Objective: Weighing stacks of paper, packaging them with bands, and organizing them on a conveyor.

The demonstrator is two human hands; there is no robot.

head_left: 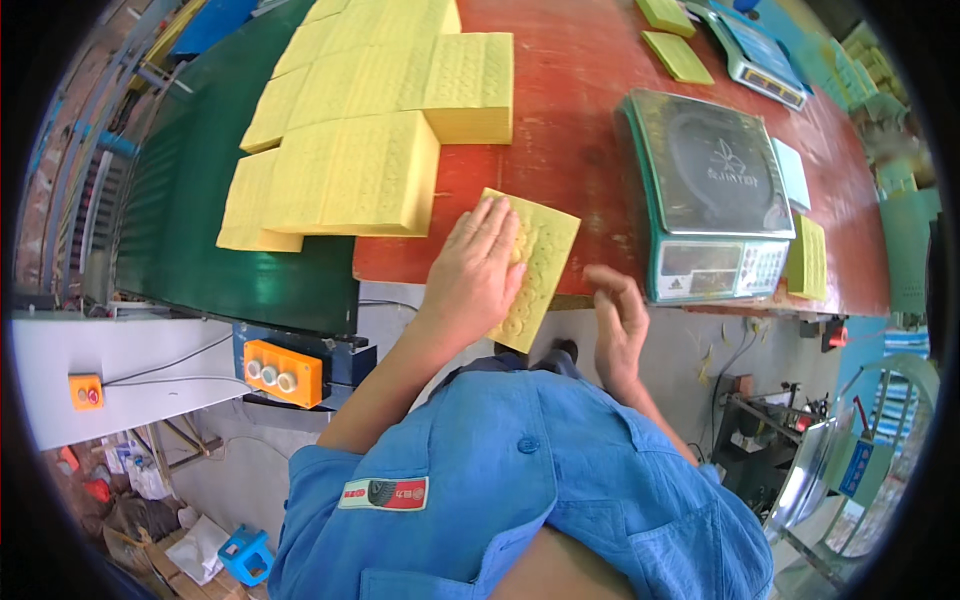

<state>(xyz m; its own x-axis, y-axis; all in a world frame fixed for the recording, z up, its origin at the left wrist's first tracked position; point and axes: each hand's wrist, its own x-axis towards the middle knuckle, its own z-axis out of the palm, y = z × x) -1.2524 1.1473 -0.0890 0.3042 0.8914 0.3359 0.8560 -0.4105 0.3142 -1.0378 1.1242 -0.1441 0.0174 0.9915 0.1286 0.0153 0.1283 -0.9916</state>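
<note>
A flat yellow embossed paper pad (pixel 542 255) lies aslant at the table's front edge, its near end jutting past that edge. My left hand (pixel 475 262) rests on its left part, fingers stretched out flat and thumb on the upper face. Part of the pad is hidden under that hand. To the right, apart from the pad, is my right hand (pixel 618 325), nothing visible in it. Its fingers are loosely bent, the thumb apart from them. Beyond my left hand, thick stacks of yellow embossed paper (pixel 350 175) stand side by side in rows.
A digital scale (pixel 705 165) stands on the red table (pixel 570 90) to the right, with yellow pads (pixel 806 258) beside it. Farther back are another scale (pixel 755 60) and loose yellow pads (pixel 677 57). A green belt surface (pixel 185 200) and an orange button box (pixel 283 374) are at left.
</note>
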